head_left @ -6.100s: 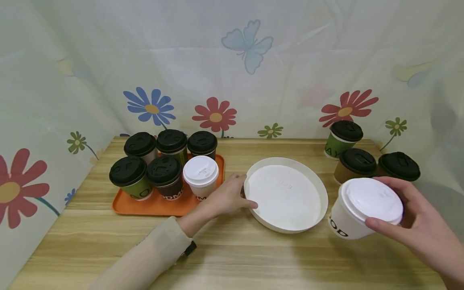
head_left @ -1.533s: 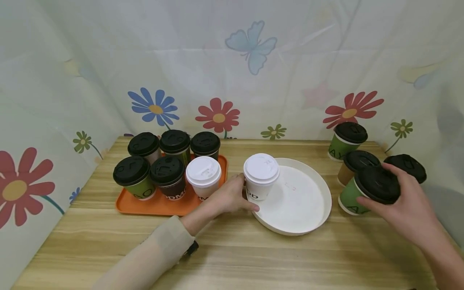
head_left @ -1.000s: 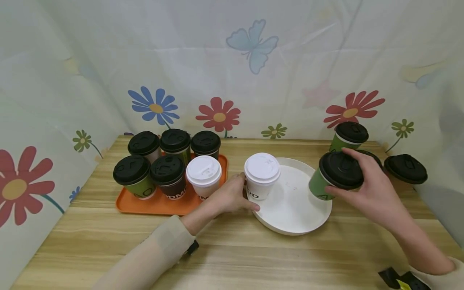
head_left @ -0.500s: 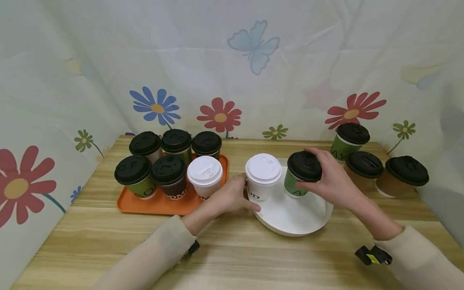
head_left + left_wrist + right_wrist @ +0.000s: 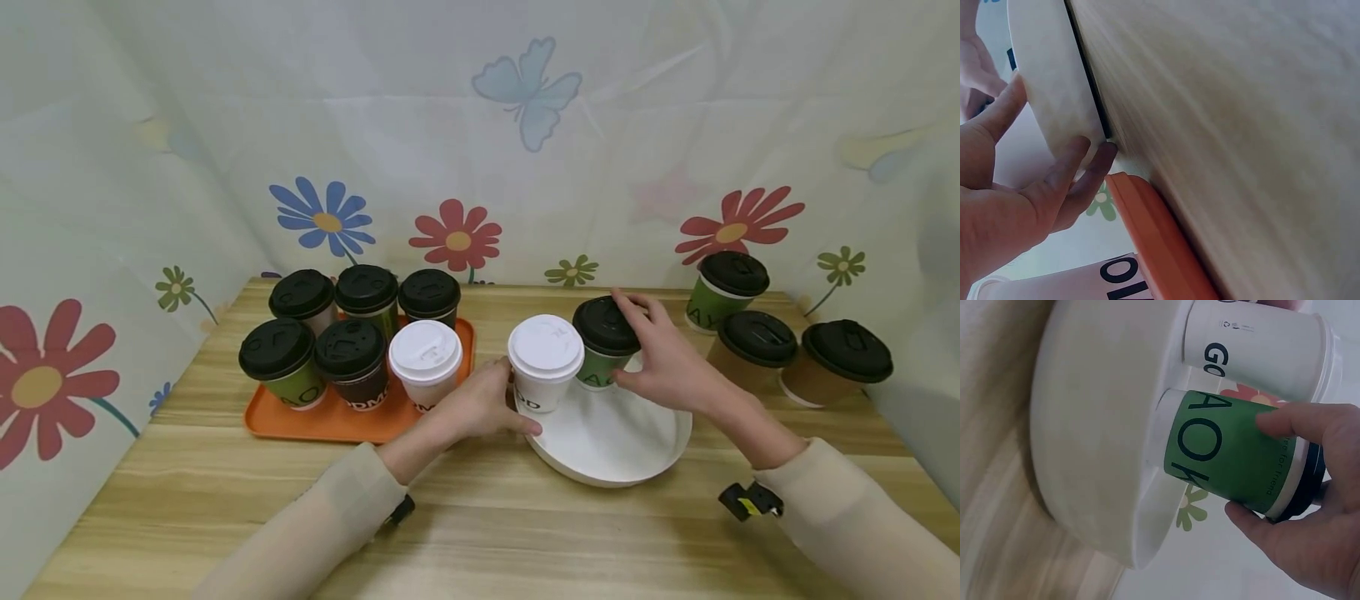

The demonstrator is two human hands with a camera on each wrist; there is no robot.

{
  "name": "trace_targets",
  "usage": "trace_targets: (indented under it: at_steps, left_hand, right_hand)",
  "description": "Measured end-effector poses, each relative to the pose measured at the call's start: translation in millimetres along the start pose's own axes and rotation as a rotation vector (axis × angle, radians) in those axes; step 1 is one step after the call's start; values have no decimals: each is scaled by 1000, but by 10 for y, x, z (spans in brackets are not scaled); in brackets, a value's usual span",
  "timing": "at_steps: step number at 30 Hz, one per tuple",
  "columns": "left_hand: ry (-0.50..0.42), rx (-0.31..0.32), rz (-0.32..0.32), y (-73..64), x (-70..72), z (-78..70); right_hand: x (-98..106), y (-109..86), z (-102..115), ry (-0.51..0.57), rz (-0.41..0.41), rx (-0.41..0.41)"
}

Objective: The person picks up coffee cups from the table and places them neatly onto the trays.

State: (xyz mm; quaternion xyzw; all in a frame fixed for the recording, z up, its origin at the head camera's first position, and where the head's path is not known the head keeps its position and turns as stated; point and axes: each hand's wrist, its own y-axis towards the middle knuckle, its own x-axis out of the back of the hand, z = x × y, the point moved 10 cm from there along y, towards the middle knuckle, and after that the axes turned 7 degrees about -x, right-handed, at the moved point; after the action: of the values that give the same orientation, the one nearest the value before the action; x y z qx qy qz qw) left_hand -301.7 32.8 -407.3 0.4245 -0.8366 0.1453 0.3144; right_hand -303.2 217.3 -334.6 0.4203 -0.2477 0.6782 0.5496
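Observation:
In the head view my right hand holds a green paper coffee cup with a black lid. Its thumb and fingers are round the upper part of the cup. The cup stands inside a round white tray, beside a white-lidded white paper cup at the tray's left side. My left hand holds the left side of this tray, thumb toward the front. In the left wrist view the fingertips lie against the outside of the tray's wall.
An orange rectangular tray on the left carries several lidded cups, one of them white. At the right rear stand a green cup and two brown cups with black lids. A flowered curtain hangs behind the wooden table.
My right hand has carried the green cup leftward from the right of the table into the round tray. Earlier, it held the white cup, now in that tray. My left hand stays at the rim.

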Motion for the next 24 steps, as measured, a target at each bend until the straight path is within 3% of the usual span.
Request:
trace_targets:
  at_steps: [24]
  left_hand:
    - [-24, -22, -6, 5, 1, -29]
  right_hand:
    - [-56, 264, 14, -3, -131, -27]
